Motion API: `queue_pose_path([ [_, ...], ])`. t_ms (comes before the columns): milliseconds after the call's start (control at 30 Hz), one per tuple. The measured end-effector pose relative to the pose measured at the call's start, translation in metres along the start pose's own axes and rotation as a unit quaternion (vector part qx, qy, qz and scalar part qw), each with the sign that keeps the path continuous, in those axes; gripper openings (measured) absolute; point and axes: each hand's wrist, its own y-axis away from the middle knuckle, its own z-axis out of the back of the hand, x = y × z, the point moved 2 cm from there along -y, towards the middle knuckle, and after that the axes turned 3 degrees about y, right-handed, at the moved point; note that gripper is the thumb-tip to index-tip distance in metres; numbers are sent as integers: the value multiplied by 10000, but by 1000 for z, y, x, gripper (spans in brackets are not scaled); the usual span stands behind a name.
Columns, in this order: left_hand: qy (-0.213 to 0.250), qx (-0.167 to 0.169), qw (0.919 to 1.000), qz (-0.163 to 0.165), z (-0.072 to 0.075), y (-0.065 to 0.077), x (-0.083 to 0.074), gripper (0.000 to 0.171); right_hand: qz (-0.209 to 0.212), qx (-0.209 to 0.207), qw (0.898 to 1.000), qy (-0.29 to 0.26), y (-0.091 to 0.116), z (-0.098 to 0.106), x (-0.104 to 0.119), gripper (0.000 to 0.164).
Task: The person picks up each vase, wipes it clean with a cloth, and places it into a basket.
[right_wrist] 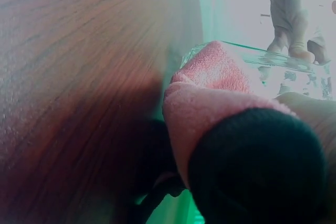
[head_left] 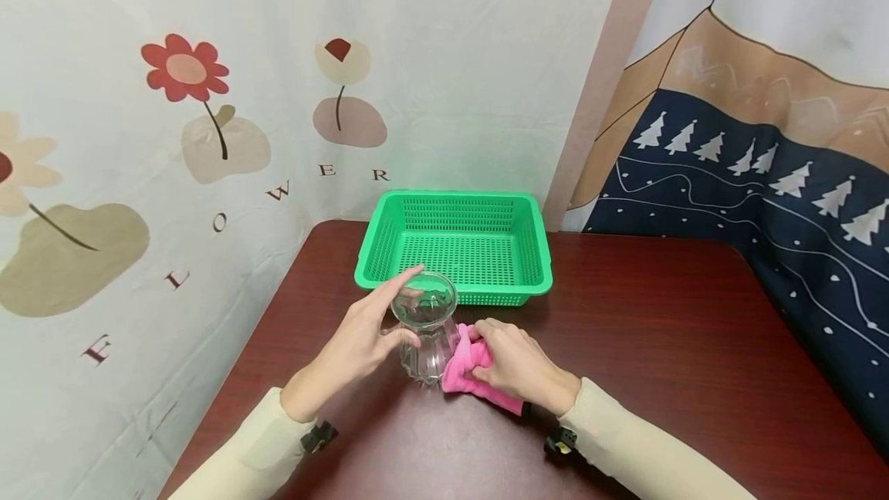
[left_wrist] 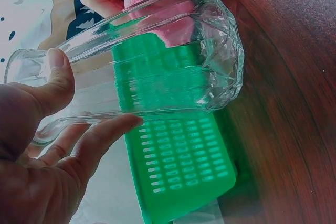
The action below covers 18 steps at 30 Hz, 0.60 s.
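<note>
A clear glass vase point(head_left: 425, 353) with a flared rim and faceted base stands roughly upright in front of the basket. My left hand point(head_left: 354, 342) holds it around the neck, the thumb on the near side and fingers behind. In the left wrist view, the thumb presses the glass vase point(left_wrist: 168, 77) below its rim. My right hand point(head_left: 517, 365) grips a bunched pink cloth point(head_left: 461, 373) against the lower right side of the vase. In the right wrist view, the pink cloth point(right_wrist: 205, 93) hides part of the glass. Whether the base touches the table cannot be told.
Behind the vase, a green perforated plastic basket point(head_left: 542, 261) sits at the back of the dark red-brown wooden table point(head_left: 660, 330). Printed fabric point(head_left: 472, 60) hangs behind and along the left side. A dark blue patterned cloth point(head_left: 694, 199) hangs at the right.
</note>
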Motion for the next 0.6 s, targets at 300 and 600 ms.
queue_pose_path([
  [300, -45, 1, 10000, -20, 0, 0, 0, 114, -63, -60, 9998, -177, 1, 0, 1, 46],
  [600, 32, 31, 10000, 34, 0, 0, -1, 114, 15, -287, 9991, -326, 3, -1, 2, 46],
])
